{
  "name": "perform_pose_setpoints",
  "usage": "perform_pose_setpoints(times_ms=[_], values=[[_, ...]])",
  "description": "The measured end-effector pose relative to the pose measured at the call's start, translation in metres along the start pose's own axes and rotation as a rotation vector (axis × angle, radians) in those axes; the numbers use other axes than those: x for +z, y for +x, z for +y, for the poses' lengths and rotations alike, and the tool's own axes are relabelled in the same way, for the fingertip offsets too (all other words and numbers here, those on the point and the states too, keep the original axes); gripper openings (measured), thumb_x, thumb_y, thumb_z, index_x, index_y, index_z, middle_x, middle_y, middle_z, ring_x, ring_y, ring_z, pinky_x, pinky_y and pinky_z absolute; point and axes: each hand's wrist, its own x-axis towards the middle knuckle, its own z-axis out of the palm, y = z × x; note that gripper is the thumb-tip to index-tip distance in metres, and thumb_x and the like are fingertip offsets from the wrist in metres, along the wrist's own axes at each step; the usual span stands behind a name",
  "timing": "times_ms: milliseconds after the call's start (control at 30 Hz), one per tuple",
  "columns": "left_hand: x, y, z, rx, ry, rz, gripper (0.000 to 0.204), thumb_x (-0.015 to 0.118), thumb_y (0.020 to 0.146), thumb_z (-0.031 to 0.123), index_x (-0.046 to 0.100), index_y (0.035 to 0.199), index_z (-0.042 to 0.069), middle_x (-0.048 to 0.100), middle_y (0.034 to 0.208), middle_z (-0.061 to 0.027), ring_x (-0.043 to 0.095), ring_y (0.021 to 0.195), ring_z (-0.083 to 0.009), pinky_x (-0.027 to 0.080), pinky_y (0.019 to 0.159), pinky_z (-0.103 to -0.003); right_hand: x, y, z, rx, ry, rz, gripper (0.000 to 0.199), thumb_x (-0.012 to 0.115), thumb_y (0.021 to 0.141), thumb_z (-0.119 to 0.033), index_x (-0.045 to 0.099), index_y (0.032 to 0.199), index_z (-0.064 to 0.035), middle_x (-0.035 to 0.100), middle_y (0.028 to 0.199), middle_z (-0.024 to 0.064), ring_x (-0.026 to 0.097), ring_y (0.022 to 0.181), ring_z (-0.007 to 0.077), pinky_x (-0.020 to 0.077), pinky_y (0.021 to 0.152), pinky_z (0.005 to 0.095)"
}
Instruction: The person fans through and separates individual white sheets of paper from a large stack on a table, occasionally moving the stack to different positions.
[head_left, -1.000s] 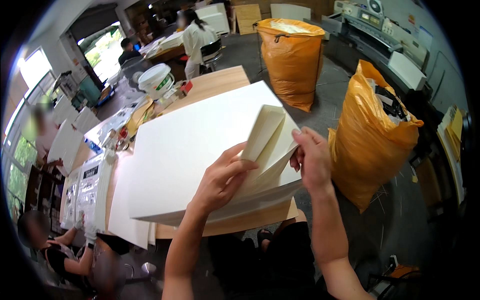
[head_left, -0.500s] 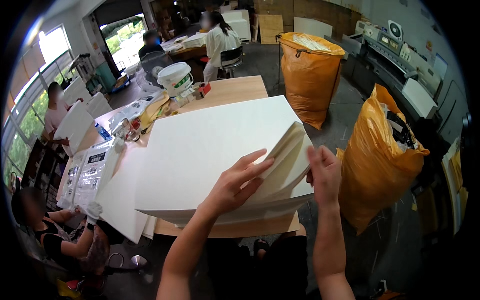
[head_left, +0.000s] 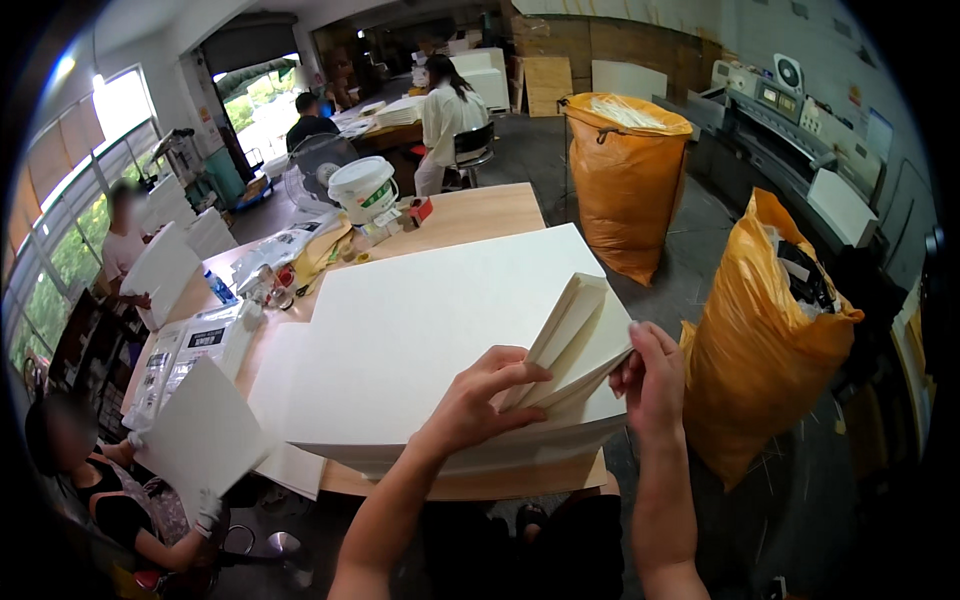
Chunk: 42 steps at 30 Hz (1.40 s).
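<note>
Both hands grip a lifted sheaf of sheets (head_left: 578, 340) at the near right corner of the paper stack (head_left: 430, 330) on the worktop (head_left: 490, 212): left hand (head_left: 478, 395) pinching, right hand (head_left: 652, 385) cupping the edge. Keeping edges aligned seems wise.

The broad top of the paper stack (head_left: 430, 330) lies flat and bare, so a hand can pass freely over it from the near edge to the far one. At its near right corner a lifted bundle of sheets (head_left: 580, 340) stands tilted, held between the left hand (head_left: 480, 395) and the right hand (head_left: 655, 385), blocking that corner. Along the far left of the desk (head_left: 480, 215), a white bucket (head_left: 362, 188), bottles (head_left: 262, 290) and packets crowd the way. To the right, an orange sack (head_left: 760, 330) stands near the desk edge, narrowing the aisle.
</note>
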Motion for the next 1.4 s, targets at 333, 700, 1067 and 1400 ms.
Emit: perform_pose_setpoints(times_ms=[333,700,1067,1400], values=[[-0.002,-0.007,-0.009,0.045,-0.064,-0.039,0.044,0.082,0.077,0.008,0.068,0.119,0.014,0.061,0.123,-0.0081,0.062,0.117,-0.0288,0.053,0.099,-0.039,-0.021,-0.063,0.057,-0.64,-1.125,-0.326,0.038,0.069,0.083,-0.018,0.07,0.117,-0.0007,0.065,0.117,0.0253,0.058,0.113,0.0493,0.0411,0.102,0.0561],[0.006,-0.007,-0.021,-0.003,-0.182,0.072,0.047,0.086,0.077,0.005,0.071,0.121,0.011,0.064,0.123,-0.0082,0.061,0.12,-0.0264,0.052,0.104,-0.039,-0.019,-0.062,0.048,-0.565,-1.197,-0.398,0.028,0.071,0.084,-0.016,0.07,0.109,-0.0027,0.068,0.102,0.0204,0.063,0.098,0.0438,0.0499,0.086,0.0501],[-0.001,0.002,0.006,-0.017,-0.004,0.06,0.051,0.088,0.072,0.008,0.072,0.121,0.013,0.067,0.121,-0.0101,0.066,0.112,-0.0282,0.054,0.097,-0.039,-0.006,-0.065,0.032,-0.58,-1.159,-0.381,0.047,0.074,0.086,-0.02,0.062,0.13,-0.0076,0.063,0.132,0.0139,0.055,0.129,0.0338,0.0314,0.113,0.0631],[0.002,0.0,-0.001,-0.022,0.073,0.053,0.058,0.088,0.068,0.002,0.071,0.123,0.012,0.067,0.123,-0.0102,0.067,0.112,-0.0281,0.055,0.094,-0.039,-0.002,-0.067,0.041,-0.524,-1.103,-0.365,0.054,0.07,0.091,-0.032,0.057,0.142,-0.0166,0.055,0.146,0.0138,0.048,0.138,0.0363,0.0224,0.114,0.072]])
